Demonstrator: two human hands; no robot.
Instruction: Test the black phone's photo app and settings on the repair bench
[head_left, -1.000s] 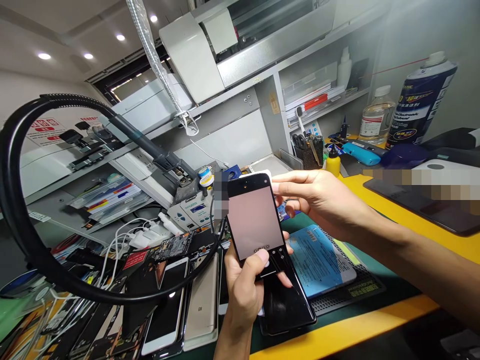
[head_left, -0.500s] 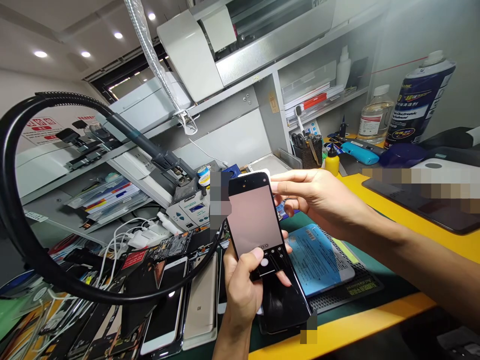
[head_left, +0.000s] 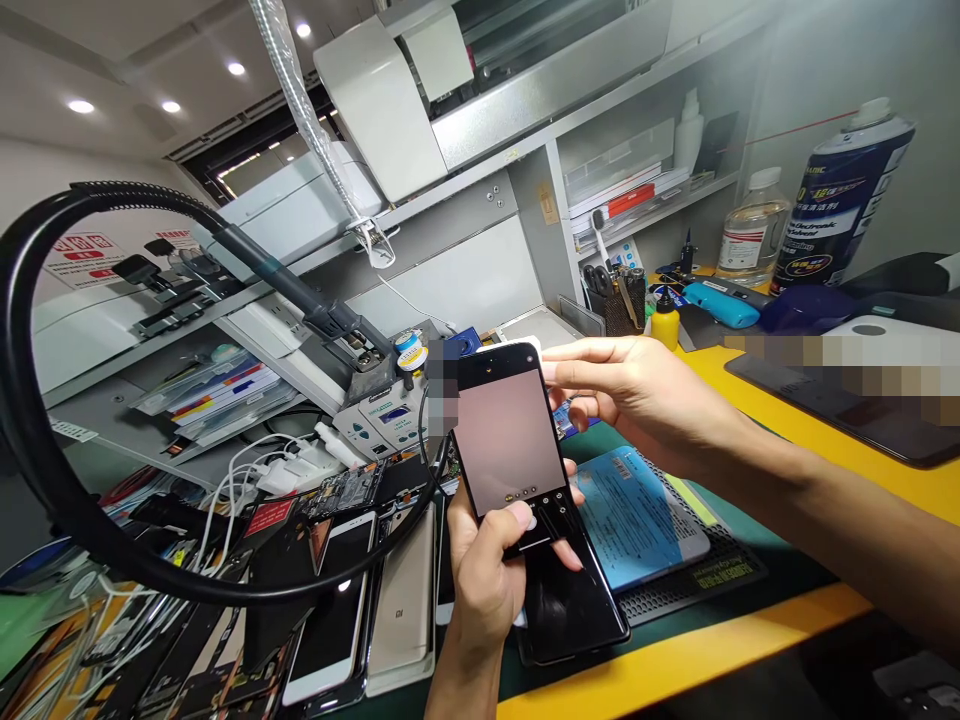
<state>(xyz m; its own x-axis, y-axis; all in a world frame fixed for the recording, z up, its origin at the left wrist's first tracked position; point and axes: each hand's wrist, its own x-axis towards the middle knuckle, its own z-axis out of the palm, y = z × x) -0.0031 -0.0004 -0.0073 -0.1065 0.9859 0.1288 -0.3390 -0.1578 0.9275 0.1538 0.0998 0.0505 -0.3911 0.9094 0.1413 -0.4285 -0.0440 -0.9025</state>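
Observation:
My left hand [head_left: 484, 575] grips a black smartphone [head_left: 510, 440] upright by its lower end, thumb pressed on the bottom of the lit pinkish screen. My right hand [head_left: 637, 395] is held behind the phone's top right corner, fingers curled and pointing left; whether they touch the phone's back or hold anything is hidden. Under the held phone a second dark phone [head_left: 570, 605] lies flat on the green mat [head_left: 757, 550], next to a blue-labelled flat battery [head_left: 637, 520].
Several phones and bare circuit boards [head_left: 352, 600] crowd the left of the bench under a black hose loop [head_left: 45, 440]. A soldering station [head_left: 382, 415] stands behind. A spray can [head_left: 844, 195], a clear bottle [head_left: 754, 235] and a tool cup [head_left: 619, 300] stand at the back right.
My left thumb lifted off the screen's bottom button, then pressed back down on it. The phone and my right hand have barely moved.

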